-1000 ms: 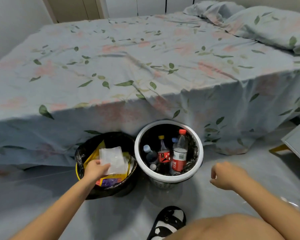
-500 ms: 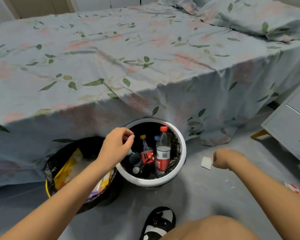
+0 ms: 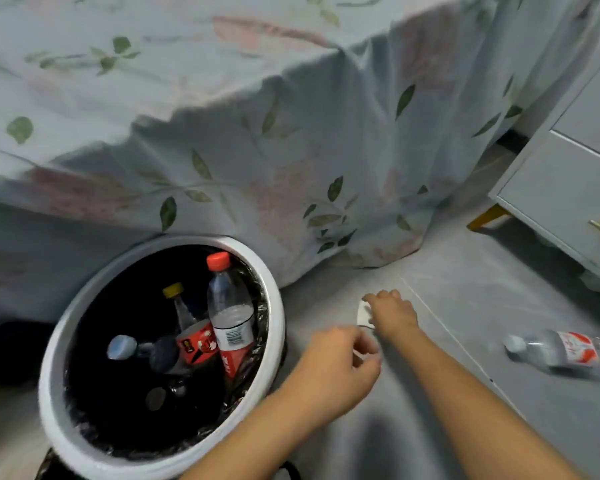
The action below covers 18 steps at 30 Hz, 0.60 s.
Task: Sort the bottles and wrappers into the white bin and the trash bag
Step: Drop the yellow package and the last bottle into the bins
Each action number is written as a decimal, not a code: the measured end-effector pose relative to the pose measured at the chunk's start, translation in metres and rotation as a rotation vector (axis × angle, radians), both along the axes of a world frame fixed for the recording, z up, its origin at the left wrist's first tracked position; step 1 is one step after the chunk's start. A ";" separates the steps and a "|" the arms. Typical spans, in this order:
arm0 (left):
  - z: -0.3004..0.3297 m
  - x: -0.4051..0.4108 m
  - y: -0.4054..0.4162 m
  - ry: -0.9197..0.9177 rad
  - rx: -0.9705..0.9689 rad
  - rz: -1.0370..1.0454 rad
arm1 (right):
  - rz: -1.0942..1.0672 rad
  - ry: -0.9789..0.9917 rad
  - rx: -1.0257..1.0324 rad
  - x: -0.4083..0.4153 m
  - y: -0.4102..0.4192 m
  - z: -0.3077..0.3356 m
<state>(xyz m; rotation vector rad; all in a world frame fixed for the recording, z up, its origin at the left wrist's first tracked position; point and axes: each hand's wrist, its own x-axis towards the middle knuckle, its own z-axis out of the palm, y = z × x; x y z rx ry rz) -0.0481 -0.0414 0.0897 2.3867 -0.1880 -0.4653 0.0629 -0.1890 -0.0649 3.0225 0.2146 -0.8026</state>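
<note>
The white bin [image 3: 274,299], lined with a black bag, stands on the floor at the lower left. It holds several plastic bottles, among them a red-capped one [image 3: 229,313] and a yellow-capped one [image 3: 182,306]. A small white wrapper [image 3: 362,311] lies on the grey floor right of the bin, and my right hand [image 3: 392,311] has its fingers curled down onto it. My left hand [image 3: 340,367] hovers between bin and wrapper, loosely curled and holding nothing. Another clear bottle with a red label [image 3: 565,351] lies on the floor at the right. Only a dark sliver of the trash bag [image 3: 4,355] shows at the left edge.
The bed's floral sheet [image 3: 291,150] hangs down to the floor behind the bin. A pale drawer cabinet [image 3: 568,188] on yellow legs stands at the right. Grey floor lies between the bin and the cabinet.
The view has swung right and down. My left hand left the trash bag, crossed over the bin and is empty. My right hand reached forward onto the white wrapper.
</note>
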 end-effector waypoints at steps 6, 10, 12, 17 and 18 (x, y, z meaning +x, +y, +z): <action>-0.050 -0.013 -0.010 0.161 0.040 0.008 | -0.008 -0.075 0.105 0.018 -0.002 -0.045; -0.062 -0.012 -0.004 0.216 0.085 0.104 | -0.091 0.042 0.176 0.015 -0.016 -0.050; -0.063 -0.013 -0.003 0.225 0.074 0.151 | -0.080 0.154 0.227 0.010 -0.022 -0.044; -0.051 -0.009 -0.007 0.195 0.024 0.316 | -0.184 0.310 0.684 0.002 -0.026 0.021; -0.045 -0.006 -0.009 0.158 0.015 0.347 | -0.232 0.394 0.810 0.000 -0.024 0.044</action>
